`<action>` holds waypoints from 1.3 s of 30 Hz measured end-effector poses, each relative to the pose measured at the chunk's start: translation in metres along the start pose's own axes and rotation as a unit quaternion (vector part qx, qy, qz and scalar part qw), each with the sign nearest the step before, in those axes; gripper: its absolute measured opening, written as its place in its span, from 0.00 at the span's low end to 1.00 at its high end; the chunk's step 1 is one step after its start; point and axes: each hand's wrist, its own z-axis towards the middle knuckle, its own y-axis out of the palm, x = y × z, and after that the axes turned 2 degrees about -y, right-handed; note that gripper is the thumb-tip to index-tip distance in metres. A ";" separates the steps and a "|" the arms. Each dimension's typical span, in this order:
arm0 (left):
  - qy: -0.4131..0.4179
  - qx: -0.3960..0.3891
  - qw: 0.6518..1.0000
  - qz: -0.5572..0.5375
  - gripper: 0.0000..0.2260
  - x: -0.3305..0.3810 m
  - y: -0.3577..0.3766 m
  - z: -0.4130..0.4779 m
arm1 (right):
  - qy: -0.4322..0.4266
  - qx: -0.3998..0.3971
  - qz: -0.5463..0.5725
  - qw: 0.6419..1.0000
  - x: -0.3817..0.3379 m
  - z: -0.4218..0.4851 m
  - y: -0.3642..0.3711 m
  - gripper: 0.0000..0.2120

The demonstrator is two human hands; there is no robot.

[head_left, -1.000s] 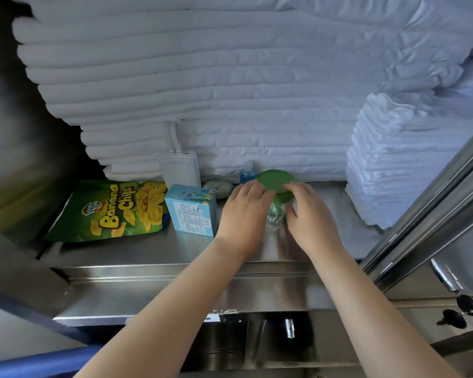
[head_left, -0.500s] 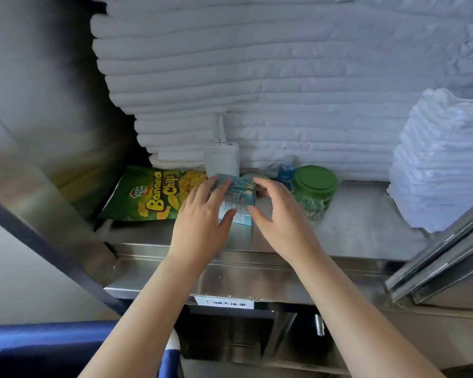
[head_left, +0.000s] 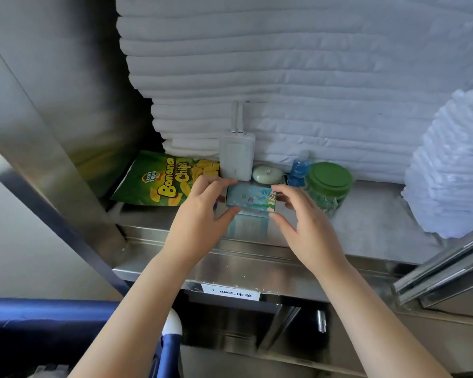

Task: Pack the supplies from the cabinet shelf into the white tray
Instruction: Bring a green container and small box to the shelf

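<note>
A small light-blue box [head_left: 250, 199] sits lifted just above the steel cabinet shelf [head_left: 366, 222], its reflection showing below it. My left hand [head_left: 200, 216] grips its left end and my right hand [head_left: 306, 225] holds its right end. Behind it stand a white power bank [head_left: 236, 156] with cables, a pale oval soap [head_left: 266, 174], a small blue bottle [head_left: 299, 167] and a green-lidded jar [head_left: 329, 181]. A green banana chips bag [head_left: 164, 180] lies at the left. The white tray is not in view.
Folded white linens [head_left: 284, 77] are stacked high at the back of the shelf, with a smaller white stack [head_left: 453, 165] on the right. A steel door frame [head_left: 47, 159] runs down the left, a sliding rail [head_left: 443, 268] at right. A blue cart edge [head_left: 38, 315] is below left.
Both hands left the green-lidded jar, moved left to the blue box and took it from both ends; the box now lies flat and slightly raised.
</note>
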 end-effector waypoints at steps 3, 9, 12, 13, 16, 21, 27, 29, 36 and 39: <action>-0.009 -0.025 1.000 -0.001 0.22 -0.001 0.004 -0.004 | -0.007 0.000 0.008 1.000 0.001 -0.009 0.000 0.20; 0.001 -0.126 0.992 0.004 0.25 -0.010 0.005 -0.011 | -0.006 -0.037 0.031 0.999 0.009 -0.029 0.000 0.21; -0.007 -0.165 0.986 -0.015 0.27 -0.013 0.007 -0.013 | -0.007 -0.064 0.015 0.998 0.013 -0.035 0.000 0.21; -0.012 -0.172 0.985 -0.020 0.26 -0.013 0.007 -0.014 | -0.006 -0.069 0.013 0.998 0.013 -0.036 0.001 0.19; -0.021 -0.170 0.985 -0.027 0.26 -0.014 0.009 -0.015 | -0.008 -0.065 0.010 0.998 0.011 -0.036 0.000 0.15; -0.028 -0.127 0.991 0.000 0.25 -0.014 0.009 -0.013 | 0.002 -0.078 -0.003 0.997 0.010 -0.023 -0.004 0.16; -0.030 -0.066 0.997 0.031 0.18 -0.013 0.009 -0.014 | 0.007 -0.087 -0.072 0.994 0.009 -0.029 0.002 0.21; -0.022 -0.089 0.995 0.038 0.19 -0.008 0.015 -0.017 | -0.005 -0.059 -0.099 0.993 0.007 -0.032 0.004 0.22; 0.002 -0.131 0.987 0.096 0.26 -0.009 0.027 -0.016 | -0.006 0.012 -0.104 0.994 0.004 -0.033 0.002 0.14; 0.022 -0.141 0.983 0.116 0.25 -0.011 0.026 -0.011 | -0.009 0.035 -0.080 0.996 0.006 -0.031 -0.001 0.09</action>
